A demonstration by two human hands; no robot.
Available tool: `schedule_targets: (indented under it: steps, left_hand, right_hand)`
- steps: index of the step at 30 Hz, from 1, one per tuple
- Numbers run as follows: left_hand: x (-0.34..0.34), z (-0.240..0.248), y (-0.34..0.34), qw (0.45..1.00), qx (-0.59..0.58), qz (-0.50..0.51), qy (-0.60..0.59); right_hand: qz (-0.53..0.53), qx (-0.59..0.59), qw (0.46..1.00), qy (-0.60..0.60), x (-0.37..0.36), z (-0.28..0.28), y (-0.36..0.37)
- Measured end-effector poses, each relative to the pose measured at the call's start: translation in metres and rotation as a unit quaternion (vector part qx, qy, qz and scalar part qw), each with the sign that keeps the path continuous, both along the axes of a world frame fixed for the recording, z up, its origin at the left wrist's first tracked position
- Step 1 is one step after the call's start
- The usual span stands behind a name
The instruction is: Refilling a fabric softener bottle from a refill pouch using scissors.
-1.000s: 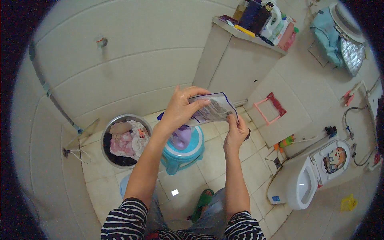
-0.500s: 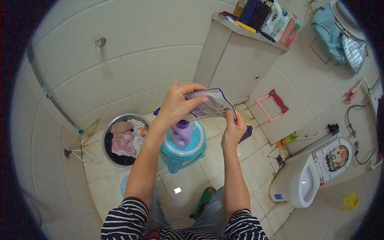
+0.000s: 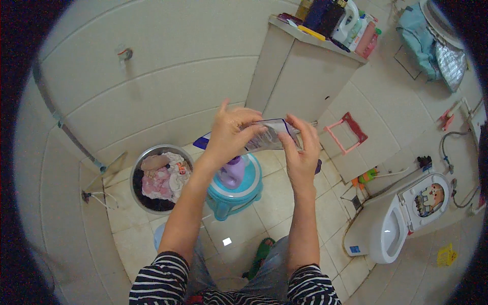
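Observation:
Held up in front of me is a see-through plastic bag (image 3: 269, 136) with dark purple edges and printing. My left hand (image 3: 227, 136) pinches its left part between thumb and fingers. A purple corner sticks out past that wrist. On the other end, my right hand (image 3: 303, 155) is closed on the bag with its thumb and forefinger near the top edge. Below the bag, a light purple bottle (image 3: 232, 174) stands on a round blue stool (image 3: 250, 175), its top partly hidden by my left hand. Beside the stool, a metal basin (image 3: 136, 201) holds pink and white laundry (image 3: 157, 178) in dark contents.
A cabinet (image 3: 305, 76) with several bottles on top stands beyond my hands. To the right are a toilet (image 3: 378, 229) and a pink wall-mounted frame (image 3: 335, 140). A wall tap (image 3: 124, 53) juts out at upper left. My foot wears a green slipper (image 3: 262, 254).
My right hand has moved up the bag's right end, and its fingers now curl over the top edge. The bag has tilted and shows less of its face. My left hand keeps its grip.

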State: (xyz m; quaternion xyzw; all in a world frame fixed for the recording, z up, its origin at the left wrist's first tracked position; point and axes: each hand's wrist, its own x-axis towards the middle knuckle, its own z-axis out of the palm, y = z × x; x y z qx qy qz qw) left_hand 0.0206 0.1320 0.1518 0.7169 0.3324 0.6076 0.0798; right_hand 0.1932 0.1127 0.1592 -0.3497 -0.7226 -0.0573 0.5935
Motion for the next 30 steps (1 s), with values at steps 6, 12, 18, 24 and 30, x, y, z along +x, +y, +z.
schedule_targets:
  steps: [6,12,18,24,30]
  left_hand:
    - [0.005,0.013,-0.013,0.998,-0.031,0.010,0.059]
    - [0.010,0.016,-0.017,0.997,-0.035,-0.001,0.069]
    - [0.006,0.009,-0.011,0.997,-0.028,-0.009,0.065]
    - [0.005,0.011,-0.010,0.999,-0.029,-0.016,-0.018]
    - [0.004,0.006,-0.005,1.000,0.024,0.004,-0.013]
  right_hand:
    - [0.020,-0.059,0.996,0.057,-0.004,-0.003,0.001]
    - [0.038,0.059,0.997,0.027,-0.009,0.000,0.006]
    - [0.046,-0.029,0.999,-0.006,0.004,-0.002,0.006]
    - [0.272,-0.223,0.918,0.184,0.031,-0.027,0.024]
    - [0.300,-0.384,0.849,0.204,0.026,-0.073,0.043]
